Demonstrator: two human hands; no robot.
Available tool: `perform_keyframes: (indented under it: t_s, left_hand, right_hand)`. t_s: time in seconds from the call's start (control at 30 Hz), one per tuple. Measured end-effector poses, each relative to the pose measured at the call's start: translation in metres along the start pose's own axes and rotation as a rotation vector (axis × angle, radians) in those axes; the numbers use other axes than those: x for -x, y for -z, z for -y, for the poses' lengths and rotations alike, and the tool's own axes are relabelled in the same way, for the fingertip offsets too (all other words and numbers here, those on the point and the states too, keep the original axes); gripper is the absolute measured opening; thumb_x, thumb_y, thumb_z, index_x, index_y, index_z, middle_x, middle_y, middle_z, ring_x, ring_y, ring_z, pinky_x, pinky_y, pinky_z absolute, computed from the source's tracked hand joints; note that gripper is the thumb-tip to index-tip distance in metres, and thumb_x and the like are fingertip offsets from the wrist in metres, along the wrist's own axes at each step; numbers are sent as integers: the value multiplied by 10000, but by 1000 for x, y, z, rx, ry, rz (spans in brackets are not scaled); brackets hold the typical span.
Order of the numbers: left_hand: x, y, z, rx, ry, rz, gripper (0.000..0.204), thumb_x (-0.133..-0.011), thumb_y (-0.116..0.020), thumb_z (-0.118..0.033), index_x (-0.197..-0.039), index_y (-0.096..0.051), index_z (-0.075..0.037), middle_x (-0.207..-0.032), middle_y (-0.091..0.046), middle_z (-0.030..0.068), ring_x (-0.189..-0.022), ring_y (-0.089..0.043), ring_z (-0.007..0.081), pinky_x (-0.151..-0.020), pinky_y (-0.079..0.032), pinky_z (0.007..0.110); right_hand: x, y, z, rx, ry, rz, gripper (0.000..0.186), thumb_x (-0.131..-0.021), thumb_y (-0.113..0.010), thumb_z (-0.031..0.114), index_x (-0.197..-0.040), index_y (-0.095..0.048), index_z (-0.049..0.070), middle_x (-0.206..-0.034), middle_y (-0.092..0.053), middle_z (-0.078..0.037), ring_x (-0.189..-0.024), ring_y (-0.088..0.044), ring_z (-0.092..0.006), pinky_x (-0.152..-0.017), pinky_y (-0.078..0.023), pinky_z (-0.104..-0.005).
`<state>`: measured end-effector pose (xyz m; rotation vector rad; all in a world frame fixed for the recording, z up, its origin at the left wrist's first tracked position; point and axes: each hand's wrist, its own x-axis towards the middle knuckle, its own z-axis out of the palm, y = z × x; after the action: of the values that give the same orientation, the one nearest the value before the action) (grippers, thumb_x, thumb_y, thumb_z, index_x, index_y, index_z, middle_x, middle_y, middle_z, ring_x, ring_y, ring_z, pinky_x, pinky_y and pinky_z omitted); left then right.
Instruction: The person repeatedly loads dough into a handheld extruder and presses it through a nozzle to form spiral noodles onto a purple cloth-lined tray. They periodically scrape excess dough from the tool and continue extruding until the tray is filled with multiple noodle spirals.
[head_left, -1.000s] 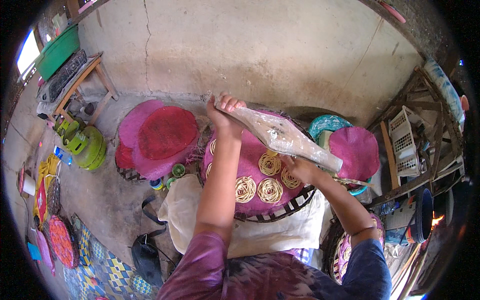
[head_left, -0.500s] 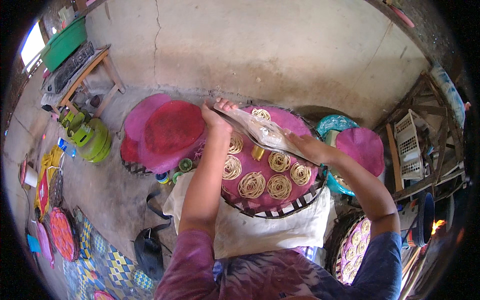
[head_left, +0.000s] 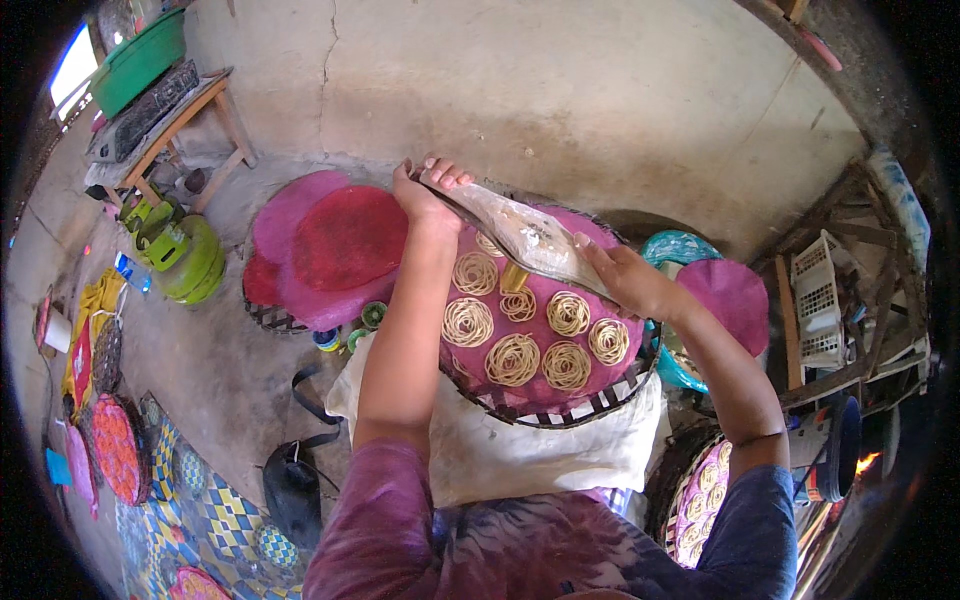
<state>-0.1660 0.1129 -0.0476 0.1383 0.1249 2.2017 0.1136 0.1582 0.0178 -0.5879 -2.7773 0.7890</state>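
Both my hands hold a long, flat, dough-smeared press [head_left: 530, 235] tilted over a round tray. My left hand [head_left: 430, 192] is wrapped round its far left end, and my right hand [head_left: 632, 280] grips the nearer right end, thumb on top. From the press's underside a brass tube [head_left: 514, 278] points down at a coil of pale strands [head_left: 517, 304]. Several similar noodle-like coils [head_left: 513, 360] lie on the pink cloth [head_left: 480, 388] lining the tray. The tray's dark woven rim [head_left: 560, 417] rests on white cloth over my lap. The press hides part of the far side.
Round pink and red mats [head_left: 350, 240] are stacked at the left, near green gas cylinders [head_left: 190, 260]. A teal plastic bag [head_left: 678, 247] and pink round mat [head_left: 722, 300] lie right. Another coil-filled tray [head_left: 705, 500] stands by my right elbow; flames [head_left: 866, 464] burn beyond it.
The press and both hands have moved slightly up and away. A coil now shows beneath the brass tube, where the tube covered that spot before. The whole view has shifted a little.
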Motion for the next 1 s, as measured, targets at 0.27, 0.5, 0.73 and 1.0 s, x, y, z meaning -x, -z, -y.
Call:
perform_keyframes:
  t_s: [0.27, 0.5, 0.73, 1.0]
  left_hand:
    - [-3, 30, 30, 72, 70, -28, 309, -833, -348, -413, -667, -379, -155, -526, -316, -35, -459, -309, 141, -538, -322, 336]
    - [-17, 17, 36, -55, 101, 106, 444, -913, -323, -507, -738, -497, -138, -601, -458, 21, -559, -450, 173, -615, -392, 360]
    - [41, 16, 38, -1495, 297, 84, 527, -1002, -341, -468, -1295, -516, -67, -1240, -578, 85, -1147, -515, 200, -999, -381, 361]
    - [69, 35, 53, -1571, 620, 319, 548, -1016, -285, -415, -1347, -499, -34, -1303, -567, 104, -1209, -501, 211, -1053, -334, 344]
  right_hand:
    - [16, 9, -9, -31, -546, 103, 698, -1009, -352, 538, -892, -640, -87, -626, -572, -216, -651, -621, -282, -689, -498, -428]
    - [15, -1, -23, -145, -532, -24, 717, -989, -373, 584, -890, -642, -73, -611, -569, -155, -616, -598, -230, -616, -489, -390]
    - [33, 13, -26, -301, -522, -26, 719, -987, -374, 596, -905, -644, -65, -632, -570, -61, -530, -539, -161, -510, -454, -337]
    - [39, 0, -39, -346, -479, -38, 718, -1001, -371, 572, -943, -642, -90, -672, -583, -90, -661, -515, -149, -624, -460, -335]
